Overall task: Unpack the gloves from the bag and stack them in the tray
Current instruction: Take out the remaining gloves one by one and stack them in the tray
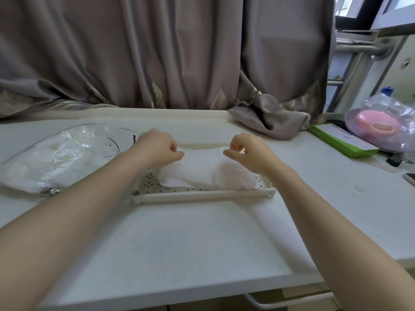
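Both hands are over the tray (203,194) right now, left hand (157,149) and right hand (249,153), each with fingers curled in a pinch on the far edge of a thin white glove (202,169) that's spread across the tray. It's a bit blurry at the fingertips, so I can't swear how much material each pinch has, but both look closed on it, not open. The glove sits mostly inside the tray, though its left edge looks like it rides up near the tray's left side and the near-right corner drapes toward the rim. My take on doing this bit well: keep the two pinches level and pull gently apart so the sheet goes flat, lower it so the edges land inside the rim, then let go with both hands together so it doesn't slide. The bag (58,158) with what looks like more gloves sits just left of the tray on the table (179,243), close enough for a short reach. Plenty of bare table in front of the tray. Off to the right there's a green box (343,142) and a bunched curtain (269,122) behind, both well clear of the tray.
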